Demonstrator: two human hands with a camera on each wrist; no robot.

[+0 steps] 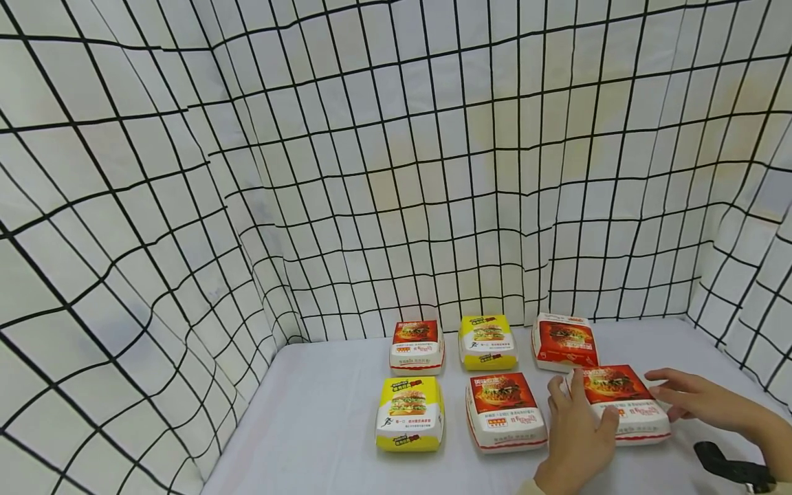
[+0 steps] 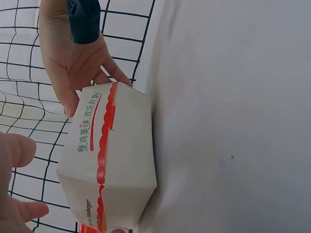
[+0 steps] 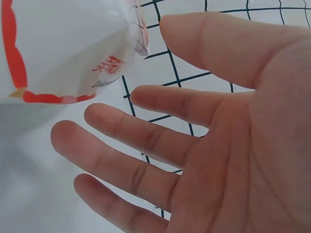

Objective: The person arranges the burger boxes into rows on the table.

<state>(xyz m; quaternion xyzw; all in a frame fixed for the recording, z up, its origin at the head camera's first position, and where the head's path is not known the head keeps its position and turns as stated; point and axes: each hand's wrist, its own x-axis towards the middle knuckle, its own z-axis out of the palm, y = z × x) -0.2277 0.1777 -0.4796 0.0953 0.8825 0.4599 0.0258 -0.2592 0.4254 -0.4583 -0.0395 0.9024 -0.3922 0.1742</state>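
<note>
A red-and-white burger box [image 1: 621, 386] sits at the front right of the table, between my two hands. My left hand [image 1: 578, 436] is at its left side, fingers spread, with the thumb in front of the box's near face. In the left wrist view, a gap shows between the left thumb [image 2: 17, 150] and the box [image 2: 129, 141]. On the box's right side is my right hand [image 1: 705, 400], its fingers loosely extended. The right wrist view shows the right fingers [image 3: 141, 170] spread, close to the box's corner [image 3: 73, 43]; most do not touch it.
Left of the hands stand another red-and-white box [image 1: 504, 412] and a yellow box [image 1: 410, 414]. Behind them are a red-and-white box [image 1: 416, 347], a yellow box [image 1: 487, 342] and a red-topped box [image 1: 565, 342]. White grid-patterned cloth [image 1: 396, 172] encloses the white table [image 1: 297, 426].
</note>
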